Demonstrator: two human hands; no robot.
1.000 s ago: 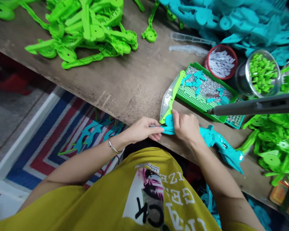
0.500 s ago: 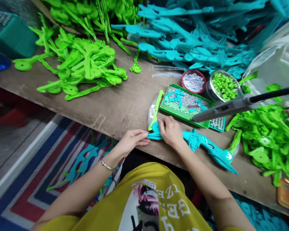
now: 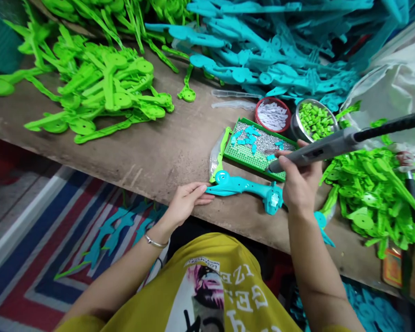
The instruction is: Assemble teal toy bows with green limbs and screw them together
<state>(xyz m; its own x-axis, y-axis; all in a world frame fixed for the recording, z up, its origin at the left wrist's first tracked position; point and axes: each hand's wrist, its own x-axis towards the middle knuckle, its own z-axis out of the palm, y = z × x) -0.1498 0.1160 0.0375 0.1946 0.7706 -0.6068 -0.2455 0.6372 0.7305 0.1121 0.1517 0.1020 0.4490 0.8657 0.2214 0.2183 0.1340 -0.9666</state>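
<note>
Lying along the near edge of the worktop (image 3: 180, 152): one turquoise part (image 3: 238, 185), long axis roughly parallel to that edge, right extent hidden by the right wrist. Left hand (image 3: 185, 200): fingertips pinching the part's left tip. Right hand (image 3: 300, 186), nearer the grey driver (image 3: 327, 148): thumb and fingers astride it, tightness not discernible. Driver point: at the green tray's near edge, just beyond the part. Open surface: leftward, to the green heap (image 3: 119, 99).
</note>
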